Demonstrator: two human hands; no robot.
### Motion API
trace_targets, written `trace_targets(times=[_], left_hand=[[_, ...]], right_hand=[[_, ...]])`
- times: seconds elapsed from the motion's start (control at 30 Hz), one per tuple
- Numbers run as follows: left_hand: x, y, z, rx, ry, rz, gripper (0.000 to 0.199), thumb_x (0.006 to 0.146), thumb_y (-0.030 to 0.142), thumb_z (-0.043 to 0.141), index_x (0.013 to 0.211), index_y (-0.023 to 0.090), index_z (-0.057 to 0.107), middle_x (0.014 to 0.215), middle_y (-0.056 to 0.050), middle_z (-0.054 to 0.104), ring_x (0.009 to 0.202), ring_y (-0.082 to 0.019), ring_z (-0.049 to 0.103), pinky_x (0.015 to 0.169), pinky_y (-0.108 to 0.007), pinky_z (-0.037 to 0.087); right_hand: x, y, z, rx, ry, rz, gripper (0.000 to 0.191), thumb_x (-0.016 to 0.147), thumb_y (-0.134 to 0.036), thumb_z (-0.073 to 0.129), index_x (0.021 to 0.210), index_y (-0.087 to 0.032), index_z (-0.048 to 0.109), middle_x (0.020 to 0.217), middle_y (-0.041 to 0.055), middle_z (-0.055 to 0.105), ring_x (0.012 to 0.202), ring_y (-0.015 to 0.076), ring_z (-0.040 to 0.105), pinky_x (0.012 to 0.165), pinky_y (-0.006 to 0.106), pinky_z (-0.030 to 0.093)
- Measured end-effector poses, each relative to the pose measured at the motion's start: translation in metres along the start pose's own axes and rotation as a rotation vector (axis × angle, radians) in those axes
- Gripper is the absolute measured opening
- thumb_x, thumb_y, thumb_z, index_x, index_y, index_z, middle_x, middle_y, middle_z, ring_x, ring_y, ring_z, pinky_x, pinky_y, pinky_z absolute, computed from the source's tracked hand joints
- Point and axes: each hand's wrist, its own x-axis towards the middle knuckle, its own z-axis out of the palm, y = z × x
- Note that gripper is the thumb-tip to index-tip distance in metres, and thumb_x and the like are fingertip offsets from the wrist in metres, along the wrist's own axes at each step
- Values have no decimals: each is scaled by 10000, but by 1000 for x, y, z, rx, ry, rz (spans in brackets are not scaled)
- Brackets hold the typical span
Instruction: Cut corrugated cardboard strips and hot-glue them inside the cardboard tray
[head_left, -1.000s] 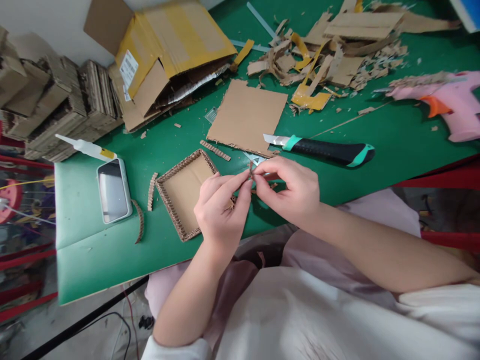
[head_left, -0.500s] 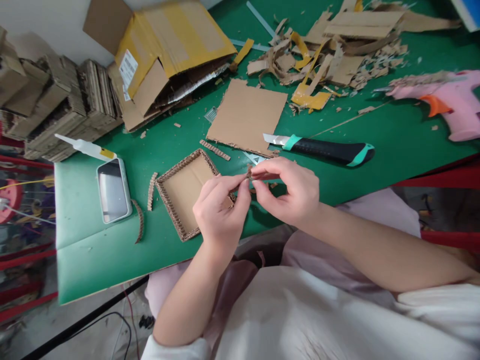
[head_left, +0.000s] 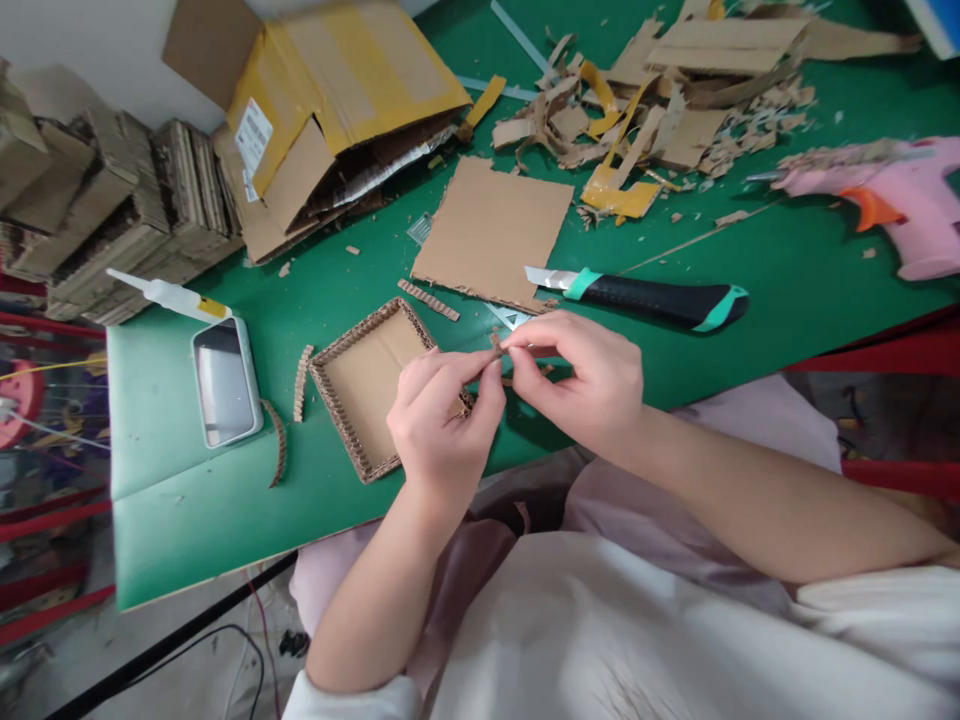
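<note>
My left hand pinches a small strip of cardboard between thumb and forefinger. Closed on the same small strip, my right hand meets it fingertip to fingertip. Part of the strip is hidden behind the fingers. Beneath and left of my left hand lies a shallow square cardboard tray with corrugated edges, partly covered by the hand. Loose corrugated strips lie around it: one strip above, another strip on the left, and a curved strip beside the phone.
A utility knife with its blade out lies beyond my right hand, by a flat cardboard sheet. A pink glue gun is at the right. Cardboard scraps, a taped box, a phone and a needle-tipped bottle surround the area.
My fingers have shifted slightly on the small strip, and a bit more of it sticks up between the fingertips. The things on the table stay put.
</note>
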Motion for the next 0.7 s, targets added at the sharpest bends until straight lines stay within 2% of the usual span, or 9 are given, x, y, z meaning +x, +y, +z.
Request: trace_targets(times=[0.1,0.23,0.4,0.7], left_hand=[[1,1,-2,-20,-31,-45,72,774,146,600,754,177,663,709,7,696,676,-110,631,711,-250,514],[2,1,-3,-21,-37,-66,85,784,155,592,777,182,673,723,3,699,679,-113,633,700,-246,515],[0,0,-1,-7,-6,-17,78,772,139,597,747,172,663,674,4,679,647,-110,621,726,-267,513],[-2,-5,2,27,11,66,66,763,139,606,743,157,666,673,-9,679,651,-114,620,774,-301,512]], right_hand=[[-1,0,1,42,-20,61,101,796,-127,509,774,-202,574,715,-23,664,641,73,622,574,164,522],[-2,1,1,20,-26,17,101,794,-155,534,841,-206,607,788,-1,693,693,100,648,642,206,545],[0,3,1,-34,-13,-101,133,784,-113,550,840,-206,627,782,9,710,700,118,662,681,231,545],[1,5,0,-68,-19,-136,137,791,-103,537,808,-215,614,755,-8,707,676,114,657,660,230,533]])
